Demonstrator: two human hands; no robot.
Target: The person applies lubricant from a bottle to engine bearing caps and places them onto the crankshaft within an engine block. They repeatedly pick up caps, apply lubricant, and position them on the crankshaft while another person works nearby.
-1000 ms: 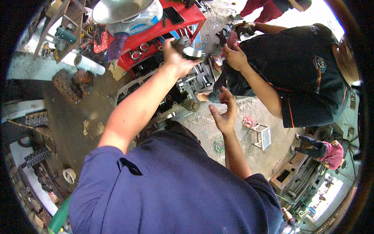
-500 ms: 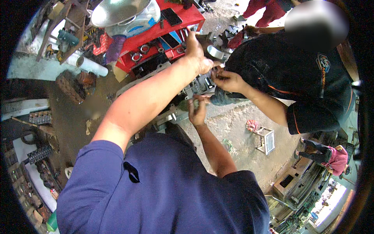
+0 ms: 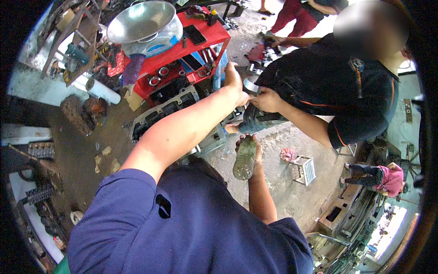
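Bottle [image 3: 245, 160] shifted toward me, long axis my way, right hand [image 3: 258, 150] grasping it; left hand [image 3: 235, 85] by metal part [image 3: 250, 85], hold unclear.

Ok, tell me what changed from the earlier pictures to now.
The left hand moved right with the curved metal part, to beside the co-worker's hand; whether it let go is unclear. The right hand, empty at first, now grips a greenish bottle. The metal bowl, phone and red table stayed put.

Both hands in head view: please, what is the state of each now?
Left hand: at the curved metal part; grip cannot be told.
Right hand: closed around the greenish bottle.
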